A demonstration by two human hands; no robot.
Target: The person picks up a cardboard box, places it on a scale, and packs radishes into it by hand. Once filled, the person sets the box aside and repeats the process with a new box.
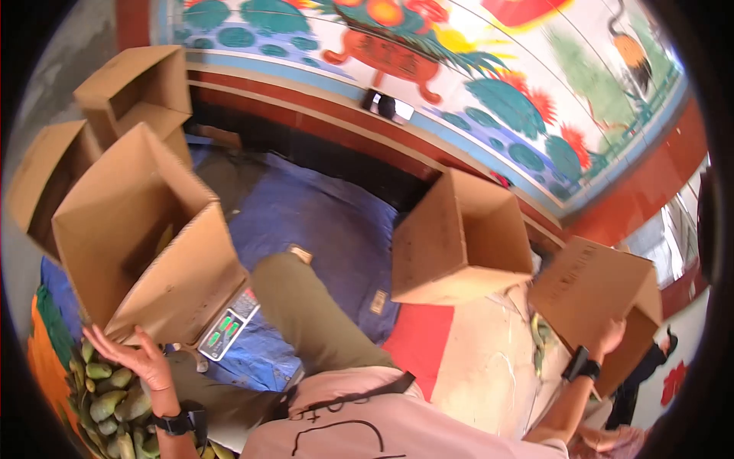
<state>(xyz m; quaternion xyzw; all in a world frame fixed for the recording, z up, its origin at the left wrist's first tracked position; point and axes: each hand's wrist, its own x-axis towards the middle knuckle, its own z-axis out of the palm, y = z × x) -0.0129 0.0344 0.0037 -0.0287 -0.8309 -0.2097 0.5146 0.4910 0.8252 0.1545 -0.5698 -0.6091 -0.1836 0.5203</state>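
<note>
My left hand (139,358) has its fingers spread at the lower edge of a tall open cardboard box (172,287). The box stands beside a digital scale (228,330) with a lit green display; whether it rests on the scale is hard to tell. Something yellowish shows inside, mostly in shadow. Below my left hand lies a heap of green, elongated produce (111,398). On the far right, my right hand (610,336) grips the edge of another cardboard box (585,287), which is tilted with its opening toward the lower right. Part of its inside is hidden.
More cardboard boxes (141,92) stand at the back left, and one open box (436,237) sits right of centre. A blue tarp (321,222) covers the floor by a painted tile wall (459,46). A phone (388,105) leans on the ledge. Another person (638,379) is partly visible at right.
</note>
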